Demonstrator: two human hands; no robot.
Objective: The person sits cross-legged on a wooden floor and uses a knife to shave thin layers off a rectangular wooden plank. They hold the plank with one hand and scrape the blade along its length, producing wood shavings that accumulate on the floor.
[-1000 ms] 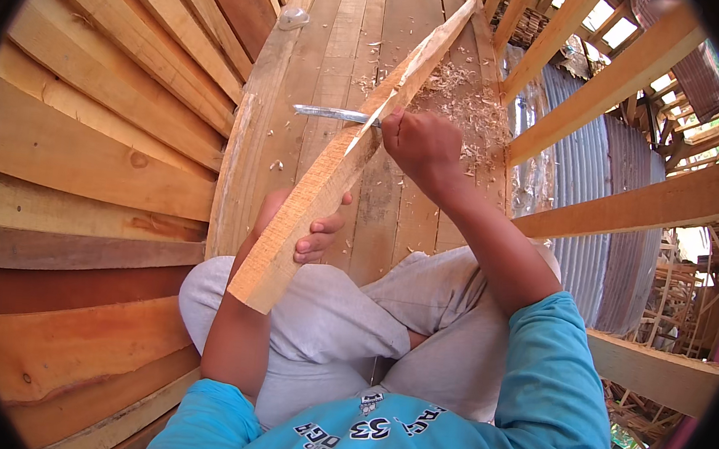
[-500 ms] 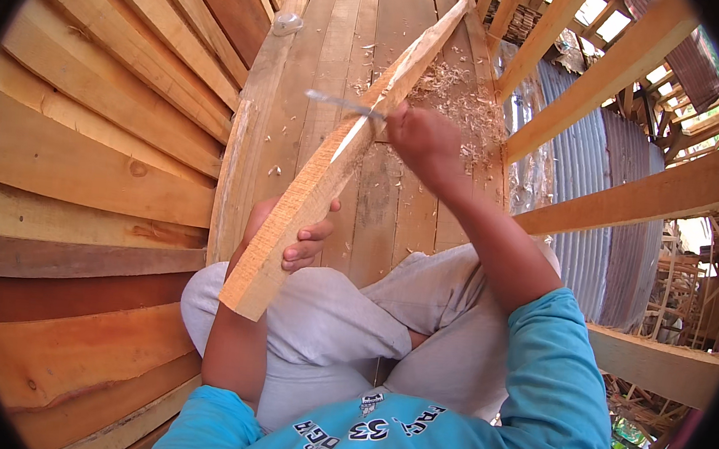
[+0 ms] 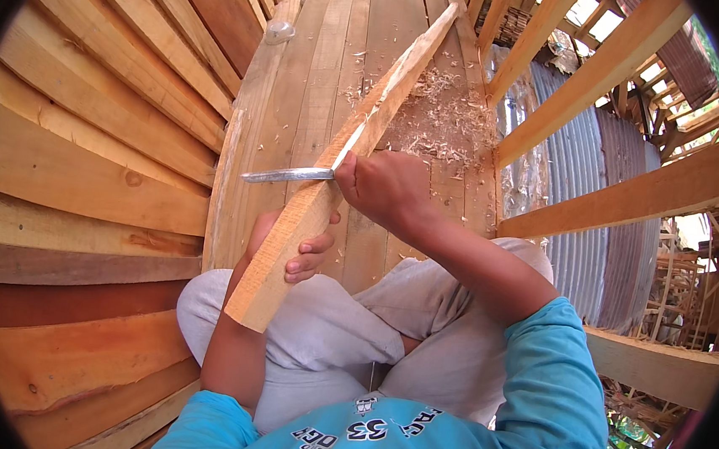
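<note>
A: Two grips, how were they?
B: Both clenched: right hand (image 3: pixel 385 189) on the knife (image 3: pixel 287 175), handle hidden; left hand (image 3: pixel 309 257) grasped the wooden beam (image 3: pixel 296 222) near its seven-o'clock end.
A: Knife?
B: Crossed the beam, tip toward nine.
A: Beam axis?
B: Ran seven to one o'clock; right hand was nearer the one-o'clock end.

Bright daylight, black-rimmed fisheye distortion.

Rough-sawn, matt wooden beam (image 3: pixel 262 278) with a smoother carved strip (image 3: pixel 396 77); shiny metal blade (image 3: pixel 289 174); matt wooden floorboards (image 3: pixel 393 8); matt cloth trousers (image 3: pixel 327 319); dull, ridged metal sheets (image 3: pixel 581 204).
</note>
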